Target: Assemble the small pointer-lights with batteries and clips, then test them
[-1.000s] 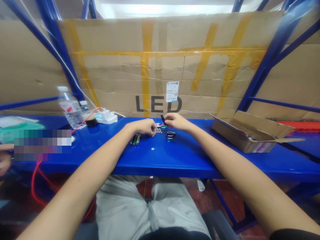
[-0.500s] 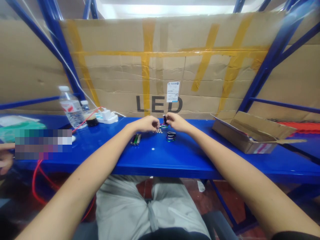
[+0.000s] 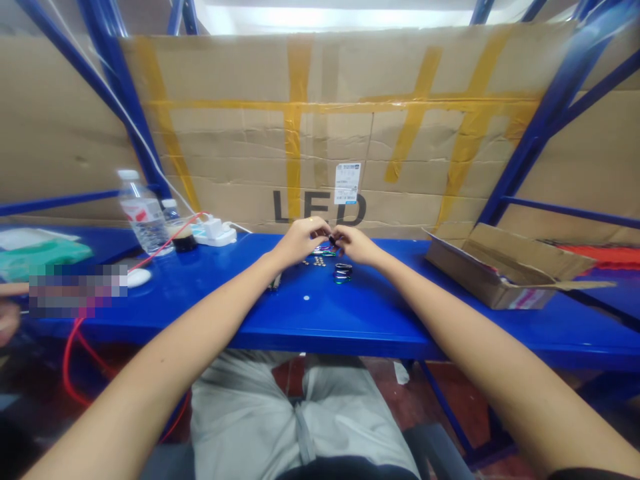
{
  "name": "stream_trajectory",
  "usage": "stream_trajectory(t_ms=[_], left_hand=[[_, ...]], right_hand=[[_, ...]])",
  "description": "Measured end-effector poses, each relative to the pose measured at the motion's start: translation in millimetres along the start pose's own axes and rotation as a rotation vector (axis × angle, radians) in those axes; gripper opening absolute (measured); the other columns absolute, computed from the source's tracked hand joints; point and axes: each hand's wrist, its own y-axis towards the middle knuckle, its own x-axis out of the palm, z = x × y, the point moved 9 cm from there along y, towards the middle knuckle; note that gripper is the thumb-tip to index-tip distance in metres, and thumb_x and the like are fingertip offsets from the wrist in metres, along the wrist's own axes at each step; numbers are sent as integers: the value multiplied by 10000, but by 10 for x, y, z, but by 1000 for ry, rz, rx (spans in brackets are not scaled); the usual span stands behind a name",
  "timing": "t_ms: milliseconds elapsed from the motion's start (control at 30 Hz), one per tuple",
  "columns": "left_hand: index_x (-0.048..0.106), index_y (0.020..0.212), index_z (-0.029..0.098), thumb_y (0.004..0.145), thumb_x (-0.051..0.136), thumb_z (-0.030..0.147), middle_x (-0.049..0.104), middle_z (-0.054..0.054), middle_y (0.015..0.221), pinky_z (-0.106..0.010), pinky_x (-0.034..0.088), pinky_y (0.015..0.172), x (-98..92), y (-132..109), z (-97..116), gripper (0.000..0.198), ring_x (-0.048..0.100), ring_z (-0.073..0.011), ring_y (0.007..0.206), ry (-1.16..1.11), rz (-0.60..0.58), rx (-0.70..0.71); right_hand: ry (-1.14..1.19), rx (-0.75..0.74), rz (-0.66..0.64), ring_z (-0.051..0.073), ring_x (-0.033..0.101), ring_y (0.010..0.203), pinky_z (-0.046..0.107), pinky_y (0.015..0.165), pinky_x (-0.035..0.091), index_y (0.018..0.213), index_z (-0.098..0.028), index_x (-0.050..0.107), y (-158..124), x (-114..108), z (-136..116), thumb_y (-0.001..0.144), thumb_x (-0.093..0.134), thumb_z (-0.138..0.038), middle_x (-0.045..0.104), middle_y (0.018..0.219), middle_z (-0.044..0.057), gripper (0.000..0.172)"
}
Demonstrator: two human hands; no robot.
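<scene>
My right hand [image 3: 356, 245] pinches a small dark cylinder [image 3: 332, 240] above the middle of the blue table. From the left, my left hand [image 3: 306, 239] meets it, its fingertips closed at the cylinder's upper end; whatever they hold is too small to make out. Below the hands lie several tiny metallic pieces [image 3: 319, 261] and some shiny coloured items [image 3: 324, 252], partly covered. Nearer to me is a group of metallic coloured loops that look like carabiners [image 3: 343, 273]. My left forearm partly hides some slim metallic tubes [image 3: 275, 283].
An open cardboard box [image 3: 520, 267] stands at the right. Left are a water bottle [image 3: 143, 213], a dark drink bottle [image 3: 181, 233], a white power strip [image 3: 215, 231] and a red cable [image 3: 70, 353]. Another person's hand [image 3: 7, 320] shows at the far left. Large cardboard [image 3: 240, 153] stands behind the table.
My left hand has risen from the tiny metallic pieces and moved right to the cylinder in my right hand. The right hand has stayed nearly in place, still holding the cylinder.
</scene>
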Motion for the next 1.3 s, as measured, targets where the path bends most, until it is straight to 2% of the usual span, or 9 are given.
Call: stream_trajectory(t_ms=[300, 667, 867, 1067, 1200, 1300], left_hand=[[680, 906, 182, 841, 602, 117, 691, -23, 847, -262, 496, 735, 20, -5, 30, 121, 617, -130, 779, 23, -4, 46], [707, 955, 163, 843, 625, 141, 720, -39, 876, -266, 505, 721, -25, -2, -27, 140, 649, -134, 785, -3, -27, 15], [709, 972, 173, 849, 621, 142, 728, -40, 898, -278, 521, 741, -14, -10, 4, 154, 657, -139, 801, 16, -32, 46], [694, 1020, 185, 902, 595, 164, 709, -67, 983, -321, 522, 830, 104, -48, 58, 155, 654, -171, 907, 130, -75, 205], [665, 1073, 179, 943, 551, 189, 679, -90, 1010, -335, 520, 835, 141, -59, 37, 173, 643, -189, 945, 240, -56, 217], [643, 1015, 166, 952, 529, 179, 655, -82, 962, -329, 511, 817, 175, -54, 18, 132, 629, -187, 912, 273, -68, 204]], right_hand=[[146, -17, -20, 150, 591, 655, 286, 623, 500, 840, -198, 526, 7, 33, 23, 773, 481, -65, 601, 745, 5, 155], [176, -54, 20, 158, 595, 675, 330, 679, 517, 870, -193, 532, 31, -11, 46, 775, 477, -82, 597, 802, 9, 157], [171, -78, 20, 158, 594, 697, 323, 696, 519, 866, -199, 542, 33, -27, 63, 774, 508, -93, 604, 803, 6, 144], [222, -80, -5, 175, 613, 713, 341, 709, 525, 859, -203, 530, 14, -7, 1, 770, 509, -90, 620, 798, 8, 145], [276, -57, -15, 168, 623, 680, 338, 692, 530, 850, -211, 492, -7, 31, -33, 787, 487, -77, 594, 762, -13, 148], [258, -53, -21, 164, 620, 667, 338, 698, 524, 850, -210, 485, -16, 79, -30, 787, 474, -60, 600, 742, -16, 163]])
